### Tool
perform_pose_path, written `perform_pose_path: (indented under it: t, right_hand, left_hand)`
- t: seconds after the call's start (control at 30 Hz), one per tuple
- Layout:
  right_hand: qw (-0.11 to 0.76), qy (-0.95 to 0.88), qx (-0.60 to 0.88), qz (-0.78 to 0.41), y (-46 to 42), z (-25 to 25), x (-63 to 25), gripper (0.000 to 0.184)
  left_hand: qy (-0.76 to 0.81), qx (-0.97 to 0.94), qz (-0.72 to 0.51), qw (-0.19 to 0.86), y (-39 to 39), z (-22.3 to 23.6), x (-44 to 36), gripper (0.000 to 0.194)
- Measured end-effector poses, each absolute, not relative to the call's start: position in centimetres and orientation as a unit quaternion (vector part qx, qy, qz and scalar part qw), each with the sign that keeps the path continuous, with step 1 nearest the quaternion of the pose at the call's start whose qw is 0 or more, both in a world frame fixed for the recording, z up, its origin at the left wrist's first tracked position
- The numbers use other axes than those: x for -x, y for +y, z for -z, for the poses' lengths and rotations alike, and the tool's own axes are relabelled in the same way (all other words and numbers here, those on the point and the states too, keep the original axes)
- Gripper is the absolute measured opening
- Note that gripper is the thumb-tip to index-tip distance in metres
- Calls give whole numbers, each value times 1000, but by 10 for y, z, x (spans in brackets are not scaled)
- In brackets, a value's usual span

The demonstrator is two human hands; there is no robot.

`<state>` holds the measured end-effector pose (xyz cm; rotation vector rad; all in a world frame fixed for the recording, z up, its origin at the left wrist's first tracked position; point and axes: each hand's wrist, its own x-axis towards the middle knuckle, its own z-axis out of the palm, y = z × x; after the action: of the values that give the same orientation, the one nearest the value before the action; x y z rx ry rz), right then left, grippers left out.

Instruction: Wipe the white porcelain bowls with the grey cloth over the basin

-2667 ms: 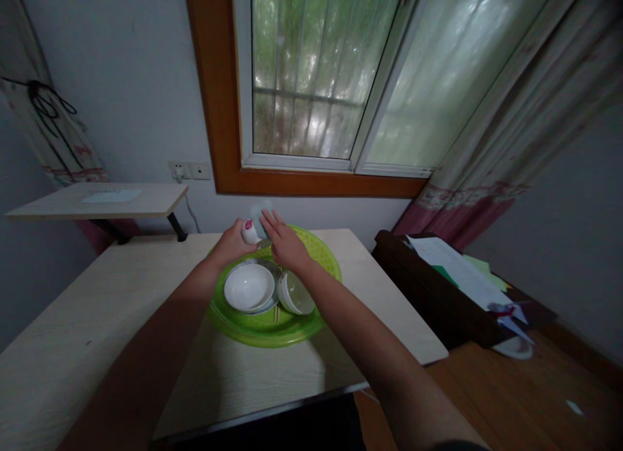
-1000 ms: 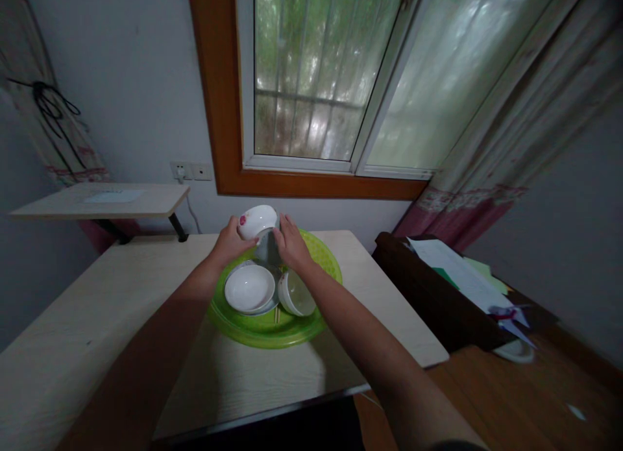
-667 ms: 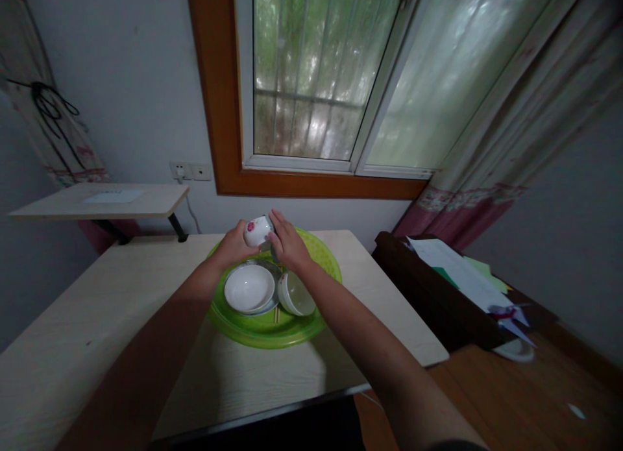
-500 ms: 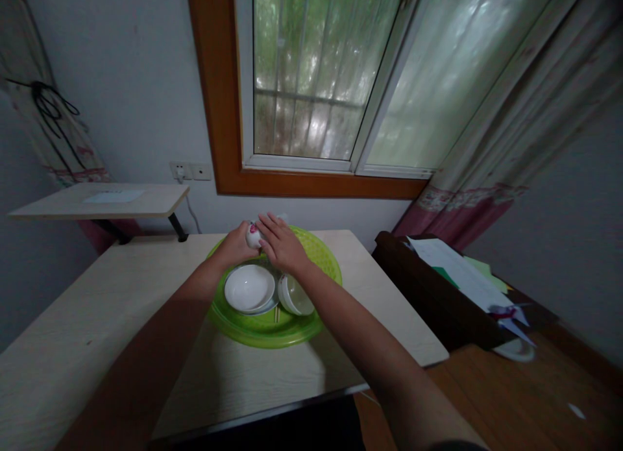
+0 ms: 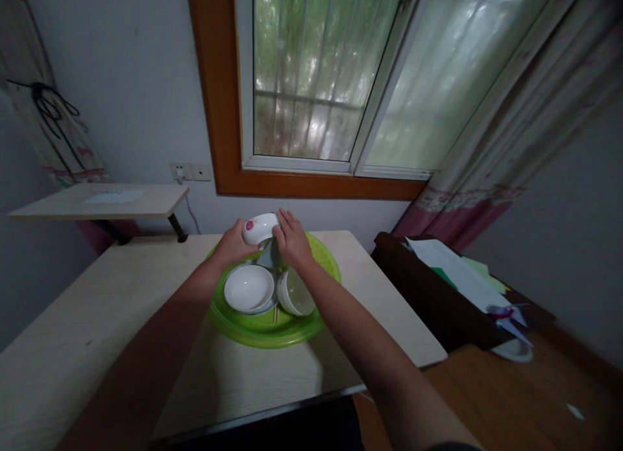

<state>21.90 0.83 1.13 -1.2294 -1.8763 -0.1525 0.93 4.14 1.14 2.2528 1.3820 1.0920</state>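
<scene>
At the far left corner of the surface (image 5: 141, 266) stands a raised shelf (image 5: 53, 206) on black legs. Further right, the left hand (image 5: 232, 244) has its grip closed around a flowered bowl (image 5: 260, 228), tipped and raised over the far side of a green tray (image 5: 257, 338). Inside the tray, a white bowl (image 5: 248, 288) rests left; a gray cloth (image 5: 269, 255) hangs above; chopsticks (image 5: 276, 315) and a tilted bowl (image 5: 298, 294) follow. The right hand (image 5: 294, 243), fingers extended, grips the cloth against the flowered bowl.
</scene>
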Motion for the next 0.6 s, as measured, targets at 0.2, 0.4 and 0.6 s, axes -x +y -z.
perform_pose_path:
  t: [0.2, 0.4, 0.6]
  right_hand:
    - [443, -756, 481, 9, 8, -8, -218, 59]
    - [433, -795, 425, 16, -1, -12, -213, 61]
    - [364, -840, 395, 83, -9, -20, -206, 61]
  left_hand:
    - [471, -781, -387, 137, 43, -11, -8, 49]
    - [468, -790, -370, 143, 42, -11, -10, 48]
    - [457, -803, -351, 153, 36, -13, -12, 44]
